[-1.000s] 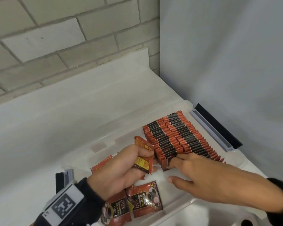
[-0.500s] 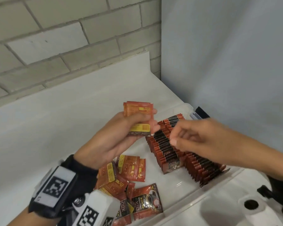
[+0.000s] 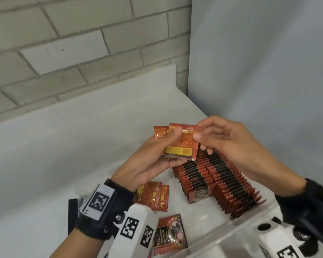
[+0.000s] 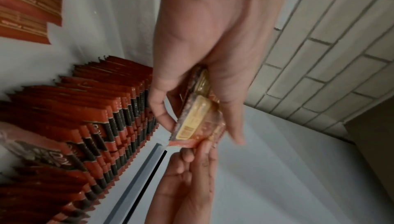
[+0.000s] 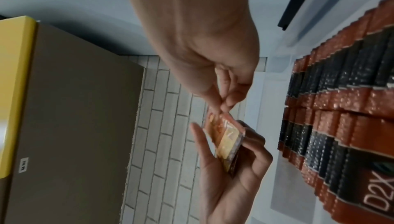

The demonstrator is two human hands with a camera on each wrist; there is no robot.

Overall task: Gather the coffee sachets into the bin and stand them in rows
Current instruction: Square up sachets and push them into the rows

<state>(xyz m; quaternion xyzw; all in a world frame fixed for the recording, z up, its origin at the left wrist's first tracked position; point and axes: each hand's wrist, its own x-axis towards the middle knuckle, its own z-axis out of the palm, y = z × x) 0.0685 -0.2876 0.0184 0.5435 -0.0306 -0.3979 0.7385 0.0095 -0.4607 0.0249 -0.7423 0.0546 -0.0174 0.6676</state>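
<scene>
My left hand grips a small stack of orange-red coffee sachets above the clear bin, thumb across their front. My right hand pinches the top right corner of the front sachet between thumb and forefinger. The left wrist view shows the stack of sachets edge-on, with the right hand's fingers at its end. Below both hands, two rows of standing sachets fill the right part of the bin. Loose sachets lie flat at its left, and one more lies face up near the front wall.
The bin sits on a white counter in a corner between a brick wall and a grey panel. The bin's black latch runs beside the rows. In the right wrist view, a cardboard box stands beyond the hands.
Both hands have risen out of the bin. The right hand left the front end of the rows and now pinches the corner of the sachet held in the left hand.
</scene>
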